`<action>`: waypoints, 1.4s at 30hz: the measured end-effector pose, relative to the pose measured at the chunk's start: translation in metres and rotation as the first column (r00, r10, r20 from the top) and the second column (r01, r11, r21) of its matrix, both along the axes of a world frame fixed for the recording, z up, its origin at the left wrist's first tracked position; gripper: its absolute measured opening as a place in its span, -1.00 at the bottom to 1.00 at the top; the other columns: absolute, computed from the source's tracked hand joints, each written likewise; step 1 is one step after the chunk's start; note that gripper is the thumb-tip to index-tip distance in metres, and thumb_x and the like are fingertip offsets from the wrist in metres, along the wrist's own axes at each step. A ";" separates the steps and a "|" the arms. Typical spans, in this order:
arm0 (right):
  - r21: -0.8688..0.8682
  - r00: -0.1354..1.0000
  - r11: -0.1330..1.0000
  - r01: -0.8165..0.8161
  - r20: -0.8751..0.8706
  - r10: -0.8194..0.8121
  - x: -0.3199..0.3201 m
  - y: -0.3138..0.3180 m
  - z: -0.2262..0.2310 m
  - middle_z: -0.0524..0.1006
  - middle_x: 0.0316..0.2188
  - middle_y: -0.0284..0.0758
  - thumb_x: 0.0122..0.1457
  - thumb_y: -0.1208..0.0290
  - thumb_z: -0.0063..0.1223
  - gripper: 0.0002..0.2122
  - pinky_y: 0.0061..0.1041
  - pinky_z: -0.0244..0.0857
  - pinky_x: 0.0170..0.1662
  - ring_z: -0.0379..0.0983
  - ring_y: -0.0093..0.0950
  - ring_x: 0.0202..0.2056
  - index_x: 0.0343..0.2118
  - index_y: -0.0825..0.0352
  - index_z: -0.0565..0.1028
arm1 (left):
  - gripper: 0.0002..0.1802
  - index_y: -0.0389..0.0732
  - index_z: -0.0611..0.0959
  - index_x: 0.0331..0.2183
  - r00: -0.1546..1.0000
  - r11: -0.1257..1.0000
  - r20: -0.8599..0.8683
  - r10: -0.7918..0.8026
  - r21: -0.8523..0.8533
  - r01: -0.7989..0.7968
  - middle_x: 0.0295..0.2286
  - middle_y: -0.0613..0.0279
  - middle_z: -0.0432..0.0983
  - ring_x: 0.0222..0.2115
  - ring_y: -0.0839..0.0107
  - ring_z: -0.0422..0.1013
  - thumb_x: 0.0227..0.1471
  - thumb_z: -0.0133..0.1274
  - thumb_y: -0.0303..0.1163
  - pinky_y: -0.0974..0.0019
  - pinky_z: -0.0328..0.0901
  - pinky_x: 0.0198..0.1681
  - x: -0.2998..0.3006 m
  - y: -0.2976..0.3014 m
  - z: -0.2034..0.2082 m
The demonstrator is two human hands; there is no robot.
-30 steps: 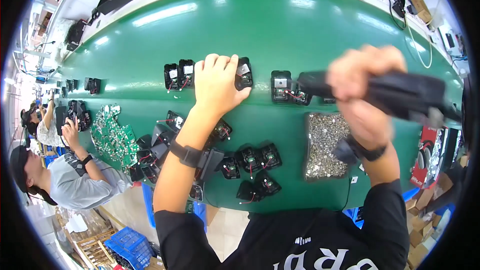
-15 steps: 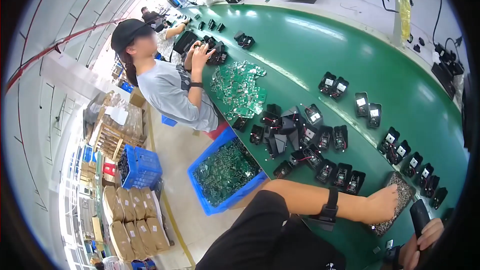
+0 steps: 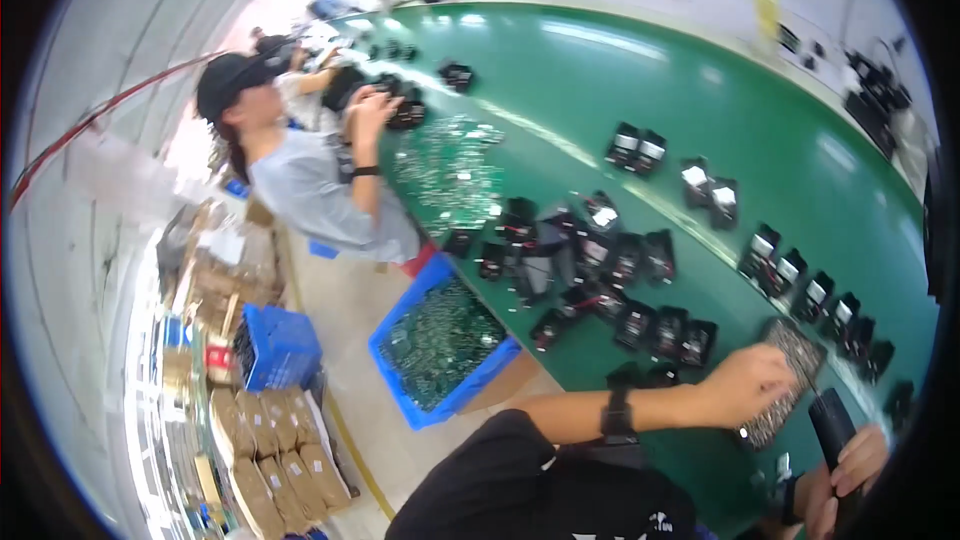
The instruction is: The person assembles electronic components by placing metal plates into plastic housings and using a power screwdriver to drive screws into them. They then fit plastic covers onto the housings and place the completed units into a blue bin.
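Head view, sole entry: green desk; pile of small metal parts toward its near edge, a row of black housings beyond, on the far-edge side. Left hand: fingers curled down at the pile; I cannot tell whether they pinch a part. Right hand: clenched round a black handheld tool, at the pile's near-edge side, its thin tip toward the pile. Step in hand, by my judgement: picking parts, tool kept ready; the next move calls for a secure fingertip pinch and steady tool. Writing: pale marks on the black shirt, whitish labels on brown packages; none I can read.
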State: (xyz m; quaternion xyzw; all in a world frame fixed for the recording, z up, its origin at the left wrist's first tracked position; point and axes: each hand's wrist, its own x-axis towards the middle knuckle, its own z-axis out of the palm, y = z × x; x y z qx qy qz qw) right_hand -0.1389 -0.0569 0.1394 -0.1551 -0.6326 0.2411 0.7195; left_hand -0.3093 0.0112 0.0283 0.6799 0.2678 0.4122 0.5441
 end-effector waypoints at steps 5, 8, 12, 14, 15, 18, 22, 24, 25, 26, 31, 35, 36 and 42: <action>0.121 0.958 0.993 0.015 -0.287 0.021 -0.014 0.007 -0.032 0.54 -0.57 -0.48 -0.24 0.59 0.31 -0.65 -0.68 0.38 -0.41 0.44 -0.64 -0.55 -0.35 0.26 0.41 | -0.71 -0.32 0.61 -0.10 0.991 0.734 0.124 -0.057 -0.668 0.126 -0.31 0.15 0.61 -0.37 0.52 0.49 0.24 -0.01 -0.35 0.42 0.39 -0.25 -0.036 0.004 0.007; 0.091 0.946 0.995 0.052 -0.323 -0.020 -0.041 0.013 -0.020 0.57 -0.57 -0.41 -0.19 0.66 0.26 -0.66 -0.70 0.45 -0.45 0.50 -0.61 -0.61 -0.31 0.30 0.40 | -0.71 -0.35 0.61 -0.15 0.949 0.523 0.314 0.011 -0.811 0.262 -0.34 0.09 0.60 -0.39 0.45 0.50 0.24 -0.01 -0.32 0.39 0.39 -0.30 -0.047 0.000 0.003; 0.002 0.964 1.000 -0.030 -0.266 0.030 -0.033 0.004 -0.019 0.48 -0.65 -0.40 -0.16 0.74 0.17 -0.65 -0.61 0.37 -0.51 0.44 -0.50 -0.65 -0.30 0.29 0.36 | -0.69 -0.36 0.60 -0.23 0.914 0.462 0.403 0.035 -0.818 0.343 -0.41 0.10 0.58 -0.48 0.44 0.46 0.25 -0.04 -0.28 0.37 0.37 -0.36 -0.045 -0.005 0.003; -0.015 0.966 0.999 -0.037 -0.255 0.032 -0.025 -0.002 -0.021 0.52 -0.60 -0.37 -0.18 0.76 0.18 -0.62 -0.54 0.43 -0.49 0.49 -0.47 -0.61 -0.27 0.29 0.37 | -0.68 -0.36 0.60 -0.24 0.903 0.451 0.427 0.059 -0.818 0.357 -0.44 0.12 0.57 -0.50 0.44 0.45 0.26 -0.06 -0.27 0.37 0.36 -0.38 -0.041 -0.008 0.006; -0.031 0.970 0.998 -0.053 -0.240 0.044 -0.023 -0.003 -0.022 0.56 -0.56 -0.34 -0.19 0.77 0.19 -0.60 -0.48 0.49 -0.47 0.54 -0.45 -0.57 -0.24 0.30 0.38 | -0.67 -0.35 0.60 -0.27 0.909 0.449 0.411 0.071 -0.827 0.338 -0.47 0.14 0.56 -0.54 0.45 0.43 0.27 -0.08 -0.25 0.37 0.34 -0.42 -0.040 -0.009 0.007; -0.046 0.972 0.994 -0.102 -0.217 0.090 -0.020 0.000 -0.020 0.54 -0.58 -0.35 -0.18 0.76 0.19 -0.61 -0.49 0.47 -0.49 0.52 -0.46 -0.59 -0.25 0.29 0.38 | -0.67 -0.34 0.60 -0.27 0.894 0.415 0.432 0.118 -0.840 0.351 -0.49 0.16 0.57 -0.56 0.47 0.43 0.27 -0.08 -0.25 0.39 0.33 -0.46 -0.040 -0.012 0.007; -0.082 0.977 0.990 -0.112 -0.189 0.095 -0.024 0.006 -0.020 0.54 -0.58 -0.36 -0.18 0.77 0.19 -0.61 -0.48 0.47 -0.49 0.52 -0.46 -0.60 -0.26 0.29 0.38 | -0.69 -0.33 0.61 -0.28 0.874 0.369 0.453 0.175 -0.854 0.368 -0.51 0.15 0.59 -0.60 0.48 0.43 0.27 -0.07 -0.27 0.41 0.32 -0.52 -0.042 -0.007 0.005; -0.092 0.978 0.990 -0.108 -0.188 0.089 -0.028 0.010 -0.019 0.54 -0.59 -0.36 -0.18 0.77 0.20 -0.61 -0.48 0.47 -0.49 0.52 -0.46 -0.60 -0.27 0.29 0.39 | -0.69 -0.34 0.62 -0.30 0.886 0.368 0.439 0.147 -0.856 0.363 -0.53 0.14 0.58 -0.61 0.48 0.42 0.27 -0.06 -0.27 0.41 0.31 -0.54 -0.046 -0.002 0.004; -0.091 0.979 0.990 -0.110 -0.181 0.092 -0.028 0.013 -0.020 0.54 -0.59 -0.36 -0.18 0.77 0.20 -0.61 -0.48 0.47 -0.49 0.52 -0.46 -0.60 -0.27 0.29 0.39 | -0.69 -0.34 0.62 -0.33 0.898 0.371 0.424 0.117 -0.857 0.356 -0.54 0.13 0.57 -0.62 0.48 0.41 0.27 -0.06 -0.28 0.41 0.31 -0.55 -0.047 0.003 0.004; -0.072 0.978 0.993 -0.098 -0.191 0.082 -0.029 0.015 -0.021 0.56 -0.58 -0.35 -0.19 0.73 0.20 -0.62 -0.52 0.48 -0.46 0.53 -0.48 -0.59 -0.27 0.30 0.39 | -0.69 -0.34 0.62 -0.33 0.894 0.374 0.431 0.120 -0.854 0.361 -0.54 0.13 0.57 -0.62 0.48 0.41 0.27 -0.06 -0.28 0.41 0.31 -0.55 -0.048 0.007 0.003; -0.038 0.956 0.993 -0.109 -0.279 0.094 -0.037 0.027 -0.021 0.56 -0.58 -0.35 -0.20 0.69 0.22 -0.65 -0.60 0.48 -0.45 0.52 -0.54 -0.61 -0.30 0.32 0.38 | -0.71 -0.36 0.64 -0.34 0.907 0.473 0.414 -0.075 -0.786 0.398 -0.57 0.11 0.57 -0.61 0.44 0.45 0.26 -0.03 -0.32 0.38 0.36 -0.53 -0.055 0.025 0.006; 0.061 0.930 0.998 0.033 -0.367 -0.009 -0.051 0.040 -0.017 0.56 -0.60 -0.36 -0.21 0.69 0.24 -0.65 -0.65 0.48 -0.46 0.50 -0.58 -0.64 -0.31 0.33 0.39 | -0.65 -0.36 0.61 -0.36 0.934 0.494 0.353 -0.057 -0.803 0.333 -0.54 0.07 0.57 -0.60 0.39 0.46 0.26 -0.06 -0.26 0.33 0.37 -0.52 -0.051 0.028 0.018; 0.087 0.953 0.996 0.024 -0.303 0.004 -0.052 0.045 -0.017 0.56 -0.60 -0.36 -0.21 0.68 0.25 -0.64 -0.65 0.49 -0.45 0.50 -0.57 -0.65 -0.31 0.33 0.40 | -0.66 -0.35 0.62 -0.35 0.926 0.456 0.374 0.063 -0.835 0.306 -0.49 0.07 0.58 -0.56 0.40 0.47 0.27 -0.06 -0.26 0.34 0.38 -0.46 -0.048 0.027 0.022; 0.191 0.987 0.978 0.082 -0.151 -0.053 -0.060 0.063 -0.016 0.57 -0.56 -0.38 -0.21 0.63 0.32 -0.61 -0.65 0.51 -0.41 0.53 -0.57 -0.59 -0.27 0.33 0.41 | -0.70 -0.35 0.60 -0.18 0.843 0.451 0.440 0.310 -0.848 0.278 -0.32 0.06 0.60 -0.38 0.45 0.50 0.28 -0.07 -0.30 0.37 0.41 -0.29 -0.030 0.032 0.037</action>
